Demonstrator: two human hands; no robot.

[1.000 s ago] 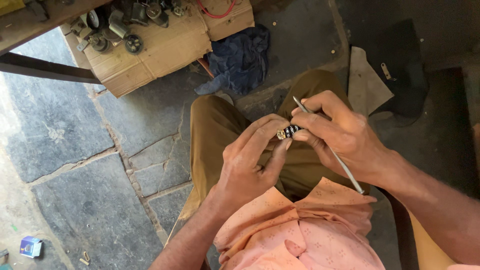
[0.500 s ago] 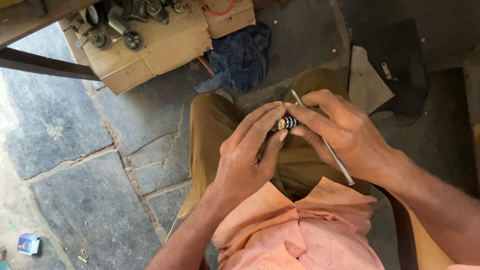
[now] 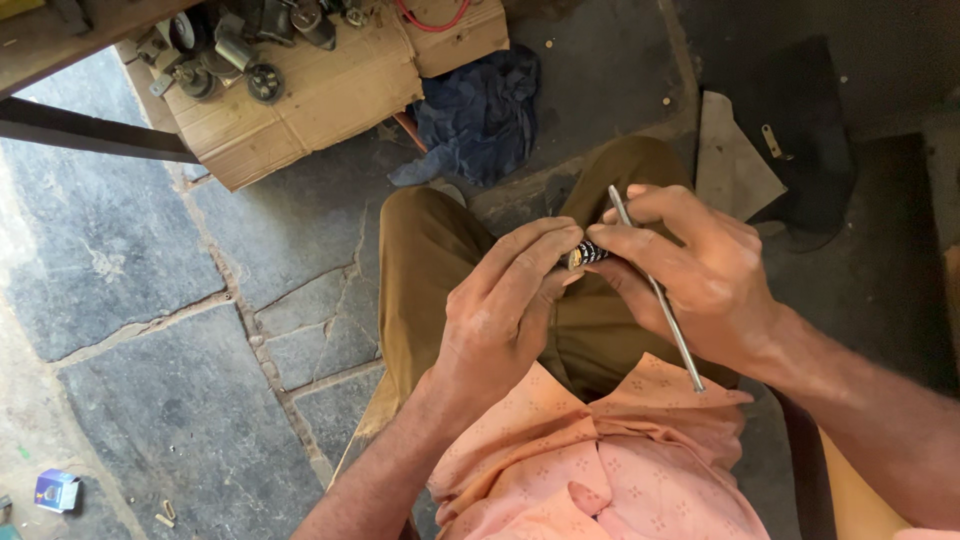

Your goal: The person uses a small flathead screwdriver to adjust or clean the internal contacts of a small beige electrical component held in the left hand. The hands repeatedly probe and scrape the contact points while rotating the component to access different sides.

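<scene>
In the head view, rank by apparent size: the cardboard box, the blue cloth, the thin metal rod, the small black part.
1. cardboard box, cut off by the frame edge
2. blue cloth
3. thin metal rod, long but slim, nearer the camera
4. small black part, mostly hidden between left hand and right hand

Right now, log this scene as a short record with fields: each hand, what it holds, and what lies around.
left hand: fingertips on a small black ribbed cylindrical part, over the lap
right hand: pinches the same part; a thin metal rod runs through its fingers
posture: seated, olive trousers, pink shirt
floor: grey stone slabs
ahead: cardboard box with metal parts on top; dark blue cloth beside it
lower left corner: small blue box
</scene>
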